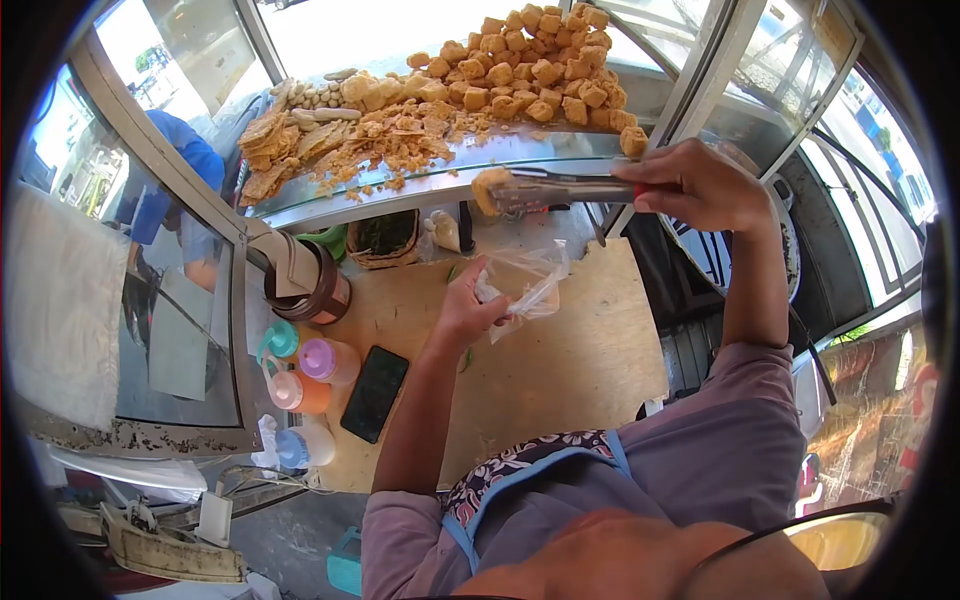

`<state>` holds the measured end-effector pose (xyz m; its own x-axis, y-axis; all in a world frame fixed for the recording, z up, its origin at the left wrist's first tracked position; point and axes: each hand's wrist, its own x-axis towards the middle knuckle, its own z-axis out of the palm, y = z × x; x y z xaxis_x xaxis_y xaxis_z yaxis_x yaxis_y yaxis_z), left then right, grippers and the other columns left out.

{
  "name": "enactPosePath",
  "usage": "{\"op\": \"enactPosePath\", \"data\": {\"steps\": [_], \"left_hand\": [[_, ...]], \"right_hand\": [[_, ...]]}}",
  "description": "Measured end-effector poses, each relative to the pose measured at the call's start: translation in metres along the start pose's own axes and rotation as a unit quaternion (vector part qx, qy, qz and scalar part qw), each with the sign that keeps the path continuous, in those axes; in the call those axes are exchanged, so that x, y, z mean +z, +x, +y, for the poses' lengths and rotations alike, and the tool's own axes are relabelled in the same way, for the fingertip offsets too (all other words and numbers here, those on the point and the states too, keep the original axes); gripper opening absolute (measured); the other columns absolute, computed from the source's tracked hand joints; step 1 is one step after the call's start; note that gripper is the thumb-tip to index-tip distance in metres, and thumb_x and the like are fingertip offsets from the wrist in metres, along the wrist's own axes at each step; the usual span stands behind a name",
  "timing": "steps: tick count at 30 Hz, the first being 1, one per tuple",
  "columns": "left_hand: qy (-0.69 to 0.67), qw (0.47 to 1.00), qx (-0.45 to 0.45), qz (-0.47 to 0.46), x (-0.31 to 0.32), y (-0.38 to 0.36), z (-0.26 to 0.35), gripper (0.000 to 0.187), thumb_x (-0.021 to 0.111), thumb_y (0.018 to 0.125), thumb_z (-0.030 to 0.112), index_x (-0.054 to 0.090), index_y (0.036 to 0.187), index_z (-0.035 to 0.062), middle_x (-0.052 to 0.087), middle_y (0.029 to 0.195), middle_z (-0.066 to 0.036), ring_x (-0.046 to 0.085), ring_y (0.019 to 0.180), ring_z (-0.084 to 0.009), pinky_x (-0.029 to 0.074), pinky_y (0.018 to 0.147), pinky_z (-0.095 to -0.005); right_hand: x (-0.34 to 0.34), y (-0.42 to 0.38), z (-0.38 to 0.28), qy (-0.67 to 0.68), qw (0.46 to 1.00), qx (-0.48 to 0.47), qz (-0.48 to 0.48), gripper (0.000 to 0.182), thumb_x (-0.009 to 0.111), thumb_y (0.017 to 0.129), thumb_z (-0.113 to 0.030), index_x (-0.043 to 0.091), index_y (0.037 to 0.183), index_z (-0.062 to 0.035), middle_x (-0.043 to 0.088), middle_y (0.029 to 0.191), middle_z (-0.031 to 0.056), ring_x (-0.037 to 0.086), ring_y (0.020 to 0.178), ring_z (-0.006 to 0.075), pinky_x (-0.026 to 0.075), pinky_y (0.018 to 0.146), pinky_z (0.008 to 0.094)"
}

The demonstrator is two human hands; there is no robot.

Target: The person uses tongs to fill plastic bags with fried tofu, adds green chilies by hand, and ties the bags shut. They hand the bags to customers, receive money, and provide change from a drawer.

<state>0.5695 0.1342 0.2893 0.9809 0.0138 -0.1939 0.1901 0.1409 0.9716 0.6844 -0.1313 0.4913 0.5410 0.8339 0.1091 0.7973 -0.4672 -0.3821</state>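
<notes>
My right hand (pixel 705 185) is closed round the handle of metal tongs (pixel 570 188). A fried golden piece (pixel 491 191) sits between the jaws of the tongs, just in front of the glass shelf. Below and to the left, my left hand (pixel 474 308) is closed on a clear plastic bag (pixel 535 290) above the wooden board (pixel 570 370). The tongs and the piece are above the bag, apart from it. Behind them, fried cubes (pixel 530 65) are heaped on the shelf, with flat crispy pieces and crumbs (pixel 400 135) to their left.
Squeeze bottles (pixel 328 361) and a black phone (pixel 374 394) lie left of my left forearm. Behind them stands a brown container (pixel 322 290). A basket with greens (pixel 383 235) is under the shelf edge. Glass panels frame both sides. A person in blue (pixel 190 150) is outside at left.
</notes>
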Motion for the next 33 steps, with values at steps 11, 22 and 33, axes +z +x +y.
{"op": "enactPosePath", "data": {"steps": [11, 22, 33], "left_hand": [[0.093, 0.995, 0.025, 0.021, 0.000, -0.006, -0.001, 0.067, 0.065, 0.075, 0.000, 0.039, 0.136, -0.0081, 0.064, 0.089, -0.012, 0.062, 0.063, -0.0104, 0.051, 0.056, -0.0242], [0.166, 0.981, 0.101, 0.001, -0.012, -0.012, -0.023, 0.065, 0.066, 0.074, 0.005, 0.042, 0.134, -0.0066, 0.051, 0.124, -0.020, 0.051, 0.105, -0.0226, 0.041, 0.088, -0.0289], [0.148, 0.986, 0.076, -0.030, -0.011, -0.046, -0.023, 0.068, 0.060, 0.079, -0.003, 0.032, 0.142, -0.0016, 0.054, 0.120, -0.011, 0.058, 0.085, -0.0091, 0.051, 0.066, -0.0228]], "right_hand": [[-0.002, 0.035, 0.000, -0.209, 0.965, 0.140, 0.079, 0.037, 0.067, 0.082, -0.030, 0.065, 0.108, -0.0032, 0.066, 0.082, 0.0138, 0.065, 0.070, 0.0283, 0.051, 0.069, 0.0388], [0.028, 0.135, 0.087, -0.396, 0.879, 0.242, 0.111, 0.023, 0.061, 0.085, -0.022, 0.067, 0.102, -0.0067, 0.068, 0.095, 0.0165, 0.067, 0.086, 0.0303, 0.053, 0.075, 0.0429], [0.016, -0.034, -0.029, 0.001, 0.993, -0.037, -0.108, 0.031, 0.065, 0.084, -0.016, 0.064, 0.112, -0.0037, 0.064, 0.079, 0.0107, 0.063, 0.065, 0.0219, 0.047, 0.055, 0.0321]]}}
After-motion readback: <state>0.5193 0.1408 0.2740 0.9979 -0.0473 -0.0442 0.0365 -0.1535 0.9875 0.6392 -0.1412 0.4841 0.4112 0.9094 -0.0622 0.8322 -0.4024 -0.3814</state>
